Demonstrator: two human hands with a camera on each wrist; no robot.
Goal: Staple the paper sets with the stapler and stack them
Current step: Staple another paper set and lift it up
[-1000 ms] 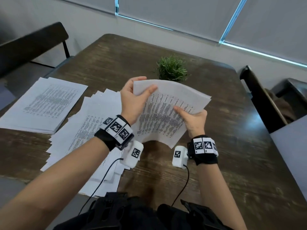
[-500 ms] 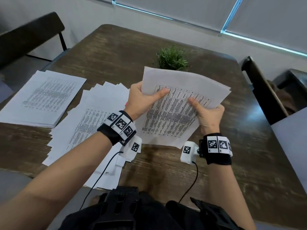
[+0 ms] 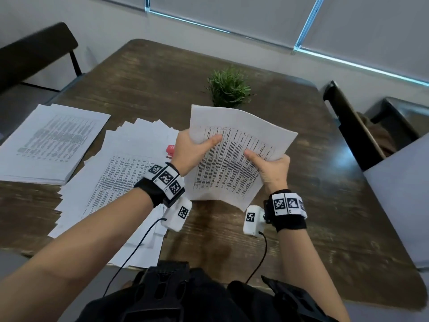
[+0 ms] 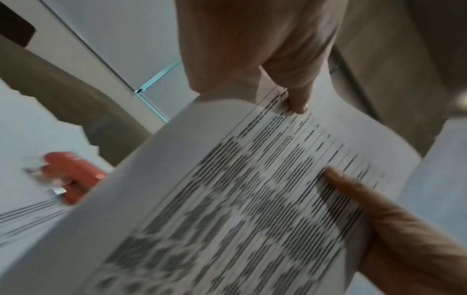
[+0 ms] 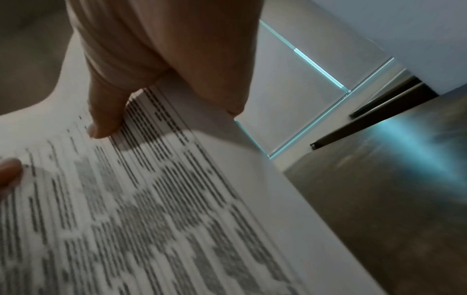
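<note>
The person is holding one paper set (image 3: 234, 156) up over the table (image 3: 325, 182). The left hand (image 3: 190, 152) and the right hand (image 3: 271, 168) are each pinching a side of it, thumbs on top. The red stapler (image 3: 170, 150) is lying on the loose papers (image 3: 120, 173), just behind the left hand. A neat pile (image 3: 48, 142) is sitting at the far left, probably the done sets. Many seem still to be waiting.

The paper set (image 3: 234, 154) is flattening out from the strong bow it had a second ago, and its upper edge is rising toward the potted plant (image 3: 228, 88). The right hand (image 3: 271, 168) is sliding outward along the right edge. The left hand (image 3: 190, 152) is shifting up the left edge, uncovering the red stapler (image 3: 170, 150) beside it.
</note>
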